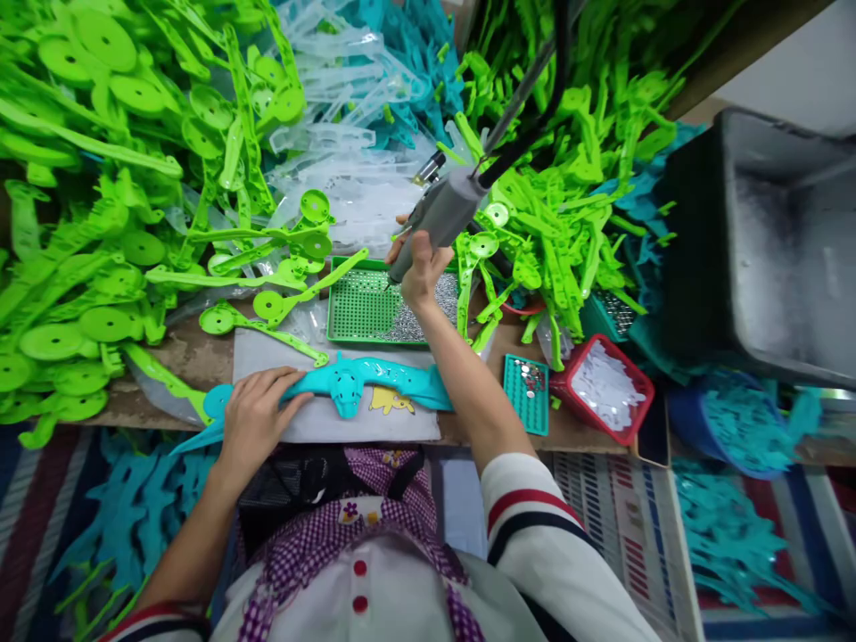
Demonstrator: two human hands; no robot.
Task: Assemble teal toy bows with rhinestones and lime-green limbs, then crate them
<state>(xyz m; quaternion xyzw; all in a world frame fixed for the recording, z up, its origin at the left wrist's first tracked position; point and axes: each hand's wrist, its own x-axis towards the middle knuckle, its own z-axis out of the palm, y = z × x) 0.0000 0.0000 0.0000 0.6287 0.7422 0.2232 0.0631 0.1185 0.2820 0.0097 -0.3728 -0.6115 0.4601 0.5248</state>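
In the head view my right hand [423, 267] grips a grey electric screwdriver [445, 214] that hangs on a black cord from above. Its tip points down over a green perforated tray [358, 308], whose right side holds many small silver screws [432, 312]. My left hand [262, 412] lies over the left part of a long blue plastic piece [346, 383], its fingers wrapped on it and pressing it to the work mat [267, 349]. The right end of the blue piece passes behind my right forearm.
Piles of green plastic parts [100, 259] rise at the left, with more at the back right. Clear plastic pieces [361, 187] lie between them. To the right are a small teal tray [527, 397], a red basket [605, 388] of white pieces and a large dark bin [728, 241].
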